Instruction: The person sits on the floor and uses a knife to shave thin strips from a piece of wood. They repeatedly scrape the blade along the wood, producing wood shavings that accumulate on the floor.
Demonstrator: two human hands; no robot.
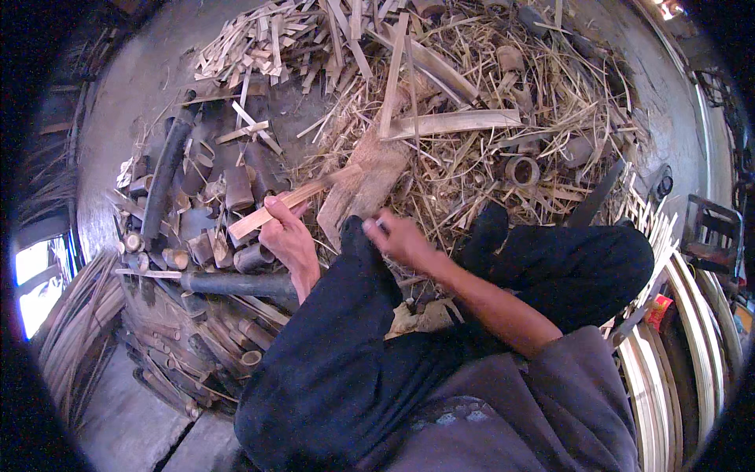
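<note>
My left hand point(287, 236) grips a flat split-bamboo strip point(279, 206) near its near end, with the thumb on top. The strip slants away to the right, and its far end reaches over a worn wooden block point(346, 206). My right hand point(405, 242) is closed beside the block's near end, close to my dark-trousered leg. Something small and dark shows at its fingers, but I cannot make out what it holds. Another bamboo slat point(460, 123) lies across the far end of the block, and a narrow upright slat point(395, 75) leans there.
Shavings and fibres point(550, 86) cover the floor ahead and right. Cut bamboo pieces point(267, 35) are heaped at the far left. Bamboo tube sections point(238, 187) and a long dark pole point(165, 177) lie left. A dark blade-shaped piece point(598, 193) and long pale strips point(649, 377) are at right.
</note>
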